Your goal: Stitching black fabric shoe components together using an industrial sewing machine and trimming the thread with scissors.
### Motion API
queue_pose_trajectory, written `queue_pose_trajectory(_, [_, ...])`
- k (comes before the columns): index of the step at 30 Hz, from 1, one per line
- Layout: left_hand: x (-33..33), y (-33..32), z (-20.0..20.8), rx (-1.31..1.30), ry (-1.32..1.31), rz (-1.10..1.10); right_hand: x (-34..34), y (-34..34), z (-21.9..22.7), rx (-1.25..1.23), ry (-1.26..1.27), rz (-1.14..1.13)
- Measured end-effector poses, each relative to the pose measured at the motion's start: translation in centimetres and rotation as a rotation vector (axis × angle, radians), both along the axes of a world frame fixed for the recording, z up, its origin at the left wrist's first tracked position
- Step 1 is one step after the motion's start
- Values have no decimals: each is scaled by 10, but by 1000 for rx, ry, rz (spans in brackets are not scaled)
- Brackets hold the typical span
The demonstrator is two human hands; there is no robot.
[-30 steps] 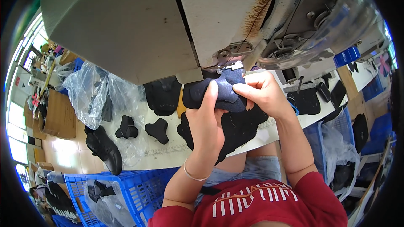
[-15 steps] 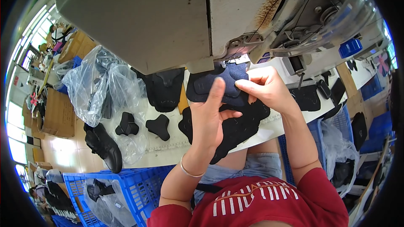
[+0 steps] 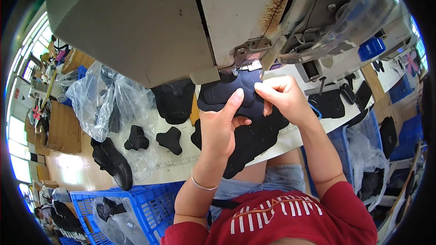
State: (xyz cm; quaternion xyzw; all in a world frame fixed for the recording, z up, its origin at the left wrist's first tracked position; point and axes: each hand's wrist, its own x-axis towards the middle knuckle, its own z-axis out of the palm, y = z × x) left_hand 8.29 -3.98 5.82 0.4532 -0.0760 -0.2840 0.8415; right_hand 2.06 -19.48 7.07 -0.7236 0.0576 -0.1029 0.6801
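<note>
A dark navy fabric piece (image 3: 230,90) with a stitched-on patch lies under the needle area of a sewing machine (image 3: 247,51). My left hand (image 3: 219,127) grips its near edge, the thumb on top and the other fingers partly hidden beneath. At the right edge of the same piece, my right hand (image 3: 285,96) pinches the cloth between thumb and fingers. Below both hands, a stack of black fabric pieces (image 3: 254,140) spreads over the near edge of the white table (image 3: 181,165).
Left of my hands lie black three-lobed pieces (image 3: 169,140), a black shoe (image 3: 111,161) and a clear plastic bag (image 3: 97,102). Blue crates (image 3: 150,208) stand below the table on both sides. More black pieces (image 3: 330,104) lie at the right. The machine head overhangs the far side.
The view has shifted slightly, so the machine appears farther left. Both hands keep their grip on the navy piece. A bit of something blue now shows beside my right wrist.
</note>
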Motion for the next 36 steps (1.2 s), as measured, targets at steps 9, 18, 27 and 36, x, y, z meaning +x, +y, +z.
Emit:
queue_pose_trajectory(9, [-6, 3, -4, 72, -54, 82, -6, 14, -12, 11, -58, -110])
queue_pose_trajectory(18, [-11, 1, -7, 39, -132, 114, -4, 3, -6, 53, -44, -41])
queue_pose_trajectory(27, [-14, -5, -7, -14, -114, 162, -1, -2, -6, 101, 10, -51])
queue_pose_trajectory(36, [-12, -7, -7, -22, -112, 183, 1, 1, -4, 125, -11, -65])
